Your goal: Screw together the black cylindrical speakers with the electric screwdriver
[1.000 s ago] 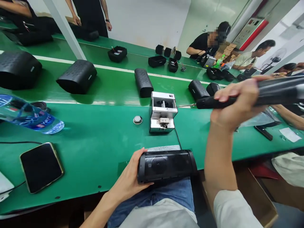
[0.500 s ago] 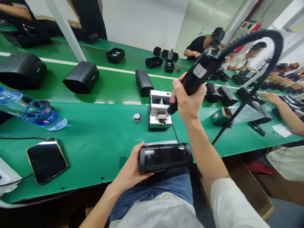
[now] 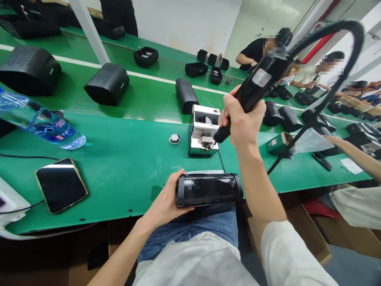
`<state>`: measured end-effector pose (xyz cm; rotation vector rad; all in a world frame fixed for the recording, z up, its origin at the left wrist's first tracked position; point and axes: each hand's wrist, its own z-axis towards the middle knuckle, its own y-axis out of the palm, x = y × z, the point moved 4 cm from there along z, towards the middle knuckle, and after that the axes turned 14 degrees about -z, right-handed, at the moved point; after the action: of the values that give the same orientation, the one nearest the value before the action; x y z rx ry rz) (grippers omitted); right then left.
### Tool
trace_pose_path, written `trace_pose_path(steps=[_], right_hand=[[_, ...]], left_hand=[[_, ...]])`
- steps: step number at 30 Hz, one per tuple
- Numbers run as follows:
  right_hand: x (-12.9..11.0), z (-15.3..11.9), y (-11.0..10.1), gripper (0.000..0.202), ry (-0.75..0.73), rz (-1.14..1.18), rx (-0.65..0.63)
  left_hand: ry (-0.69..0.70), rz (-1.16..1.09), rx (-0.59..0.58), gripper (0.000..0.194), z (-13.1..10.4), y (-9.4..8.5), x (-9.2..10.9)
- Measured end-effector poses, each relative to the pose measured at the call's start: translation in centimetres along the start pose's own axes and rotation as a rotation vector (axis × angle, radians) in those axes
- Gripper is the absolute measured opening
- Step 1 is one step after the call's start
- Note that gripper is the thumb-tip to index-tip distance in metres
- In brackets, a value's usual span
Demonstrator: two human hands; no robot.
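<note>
A black speaker [image 3: 210, 190] lies on its side at the table's front edge, its glossy perforated face turned up. My left hand [image 3: 169, 196] grips its left end, with the thumb on top and the fingers beneath. My right hand [image 3: 245, 119] is wrapped round a black electric screwdriver [image 3: 253, 87], held tilted with its tip down. That tip is right by the front pick-up of a white and silver screw feeder [image 3: 204, 131]. Whether a screw sits on the bit is too small to tell. Left of the feeder lies a small round speaker driver [image 3: 174, 138].
To the left are a water bottle [image 3: 44, 123] and a phone [image 3: 61, 185]. Several black speaker shells, one here [image 3: 107, 84], stand on the green belt. A thick cable [image 3: 330, 28] loops from the screwdriver. At right are a green box [image 3: 279, 143] and a co-worker's arm [image 3: 357, 157].
The view has shifted, so the table sits higher in the picture. My hands keep their holds, with the screwdriver tip still at the feeder. The co-worker's hand at right has reached the plastic bag.
</note>
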<state>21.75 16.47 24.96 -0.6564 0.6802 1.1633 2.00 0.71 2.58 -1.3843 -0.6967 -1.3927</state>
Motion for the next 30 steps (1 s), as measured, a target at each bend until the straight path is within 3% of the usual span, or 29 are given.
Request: trace_pose_path(steps=[5, 10, 16, 19, 23, 30], right_hand=[[-3.8, -2.1, -1.0, 0.015, 0.065, 0.149, -0.083], [-5.9, -3.2, -0.8, 0.02, 0.106, 0.139, -0.127], [-5.2, -4.4, 0.8, 0.017, 0.124, 0.225, -0.21], [-4.1, -5.7, 1.8, 0.022, 0.23, 0.241, -0.246], [-2.6, -6.8, 3.2, 0.041, 0.378, 0.277, -0.393], [-1.7, -7.3, 2.7, 0.053, 0.354, 0.229, -0.416]], left_hand=[[0.011, 0.0, -0.017, 0.122, 0.1, 0.1, 0.1], [0.004, -0.01, -0.027, 0.119, 0.1, 0.1, 0.2], [0.011, -0.024, -0.018, 0.119, 0.0, 0.1, -0.1], [0.003, -0.032, 0.003, 0.111, -0.3, 0.3, -0.7], [-0.019, -0.002, 0.111, 0.097, -0.4, 0.4, -2.9], [-0.009, -0.021, 0.18, 0.096, 0.3, 0.4, -5.1]])
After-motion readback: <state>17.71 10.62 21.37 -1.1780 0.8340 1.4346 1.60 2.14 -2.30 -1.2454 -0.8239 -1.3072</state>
